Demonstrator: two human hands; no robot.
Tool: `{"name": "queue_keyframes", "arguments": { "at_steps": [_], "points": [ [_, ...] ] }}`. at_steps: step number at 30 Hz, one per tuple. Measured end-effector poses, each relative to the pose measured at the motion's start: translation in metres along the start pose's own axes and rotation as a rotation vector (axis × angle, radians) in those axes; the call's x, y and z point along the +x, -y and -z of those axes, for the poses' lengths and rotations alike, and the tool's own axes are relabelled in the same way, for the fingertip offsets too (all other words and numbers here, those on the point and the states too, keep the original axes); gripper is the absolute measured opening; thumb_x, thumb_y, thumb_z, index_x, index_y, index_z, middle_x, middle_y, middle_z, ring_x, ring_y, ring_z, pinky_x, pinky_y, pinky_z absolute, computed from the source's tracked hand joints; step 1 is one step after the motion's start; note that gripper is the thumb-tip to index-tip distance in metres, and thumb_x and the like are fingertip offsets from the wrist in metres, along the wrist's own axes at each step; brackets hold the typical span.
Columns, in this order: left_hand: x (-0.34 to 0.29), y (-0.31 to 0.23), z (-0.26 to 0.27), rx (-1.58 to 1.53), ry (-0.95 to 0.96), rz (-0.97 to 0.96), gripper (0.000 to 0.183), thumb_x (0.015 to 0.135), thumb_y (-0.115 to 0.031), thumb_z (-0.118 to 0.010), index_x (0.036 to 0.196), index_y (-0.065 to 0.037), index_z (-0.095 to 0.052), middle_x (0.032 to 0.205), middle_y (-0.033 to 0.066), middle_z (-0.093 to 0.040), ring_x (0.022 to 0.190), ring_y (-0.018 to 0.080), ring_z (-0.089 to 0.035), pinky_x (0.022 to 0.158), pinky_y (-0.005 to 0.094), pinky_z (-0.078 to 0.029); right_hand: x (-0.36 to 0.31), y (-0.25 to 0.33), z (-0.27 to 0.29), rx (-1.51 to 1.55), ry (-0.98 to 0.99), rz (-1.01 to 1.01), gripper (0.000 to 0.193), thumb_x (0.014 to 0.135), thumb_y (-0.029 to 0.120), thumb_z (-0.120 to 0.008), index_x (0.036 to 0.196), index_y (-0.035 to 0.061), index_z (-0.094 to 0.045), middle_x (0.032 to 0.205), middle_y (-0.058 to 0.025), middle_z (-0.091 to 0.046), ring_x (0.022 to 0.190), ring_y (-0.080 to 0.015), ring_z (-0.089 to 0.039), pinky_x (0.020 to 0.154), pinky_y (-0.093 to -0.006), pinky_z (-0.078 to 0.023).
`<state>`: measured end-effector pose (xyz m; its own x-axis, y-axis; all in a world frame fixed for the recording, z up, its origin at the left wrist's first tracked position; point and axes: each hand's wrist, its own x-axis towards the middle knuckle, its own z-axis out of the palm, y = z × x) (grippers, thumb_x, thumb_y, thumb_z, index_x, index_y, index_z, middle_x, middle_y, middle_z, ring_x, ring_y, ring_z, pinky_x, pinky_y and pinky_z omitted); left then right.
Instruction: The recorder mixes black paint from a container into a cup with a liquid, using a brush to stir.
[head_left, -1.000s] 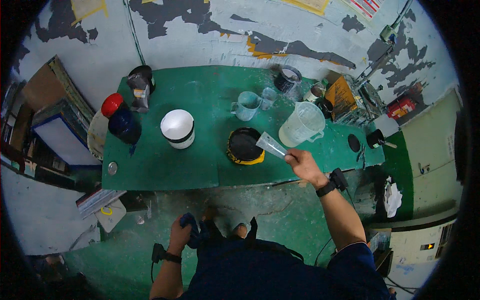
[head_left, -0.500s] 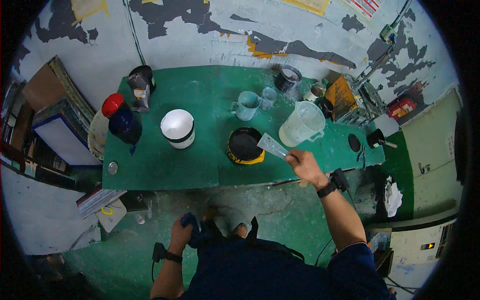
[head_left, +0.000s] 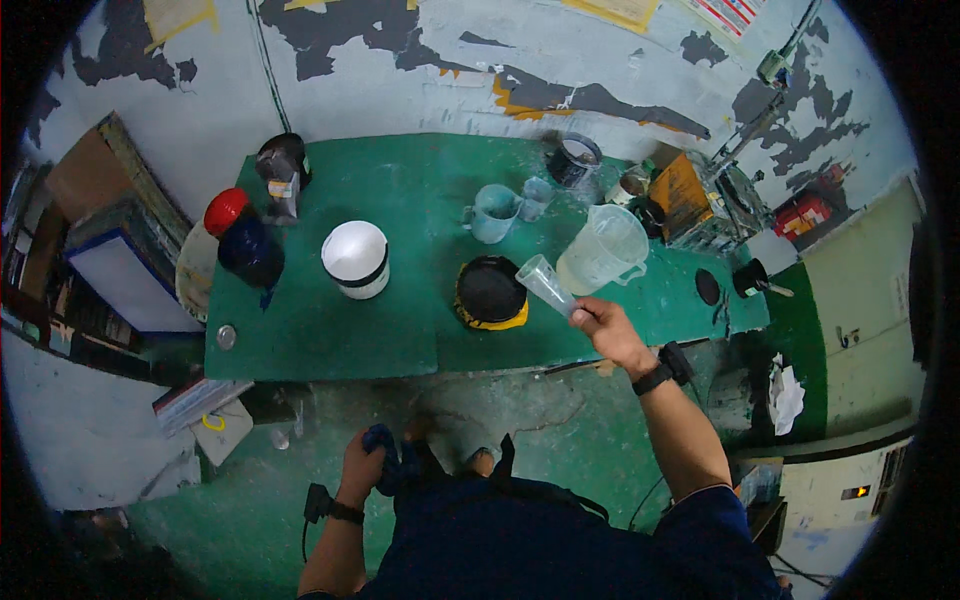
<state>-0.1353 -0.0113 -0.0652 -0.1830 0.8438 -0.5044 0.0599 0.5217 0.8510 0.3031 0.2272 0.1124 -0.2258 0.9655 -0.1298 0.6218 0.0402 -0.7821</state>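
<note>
My right hand [head_left: 607,332] is closed round the narrow lower end of a clear plastic tube [head_left: 545,284], which flares toward an open mouth. The tube tilts up to the left over the green table, between a black-topped tub with a yellow rim [head_left: 491,290] and a large translucent pitcher [head_left: 603,250]. Low in front of my body, on the near side of the table, my left hand [head_left: 362,468] grips a crumpled dark blue cloth [head_left: 383,455]. Part of that cloth is hidden by the hand.
A white tub [head_left: 356,262] stands left of centre on the green table [head_left: 400,340]. Behind the black-topped tub are a cloudy measuring jug [head_left: 494,212] and a smaller cup [head_left: 537,197]. A dark blue container with a red top [head_left: 228,212] sits at the left edge.
The tube has turned in my right hand, so its round open mouth now shows where it looked flat before. My left hand with the cloth has stayed in place.
</note>
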Motion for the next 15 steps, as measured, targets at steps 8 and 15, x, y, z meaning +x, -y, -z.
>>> {"name": "queue_keyframes", "arguments": {
  "at_steps": [8, 15],
  "points": [
    [0.006, -0.009, -0.004, 0.093, 0.001, -0.030, 0.045, 0.087, -0.007, -0.066, 0.131, 0.000, -0.066, 0.115, 0.0148, -0.073, 0.106, 0.0248, -0.071, 0.093, 0.0387, -0.056, 0.001, -0.026, 0.009, 0.585, 0.054, 0.052, 0.030, 0.106, 0.020, -0.063, 0.129, 0.0010, -0.068, 0.110, -0.0018, -0.069, 0.092, -0.0138, -0.059, 0.084, -0.0316, -0.049],
    [0.003, -0.018, -0.007, 0.029, -0.060, -0.066, 0.041, 0.087, -0.009, -0.066, 0.127, 0.001, -0.068, 0.111, 0.0160, -0.074, 0.103, 0.0265, -0.072, 0.091, 0.0390, -0.056, 0.000, -0.033, 0.068, 0.777, -0.092, -0.017, 0.029, 0.107, 0.021, -0.061, 0.128, 0.0026, -0.070, 0.113, -0.0041, -0.073, 0.094, -0.0152, -0.061, 0.085, -0.0321, -0.049]
  ]
}}
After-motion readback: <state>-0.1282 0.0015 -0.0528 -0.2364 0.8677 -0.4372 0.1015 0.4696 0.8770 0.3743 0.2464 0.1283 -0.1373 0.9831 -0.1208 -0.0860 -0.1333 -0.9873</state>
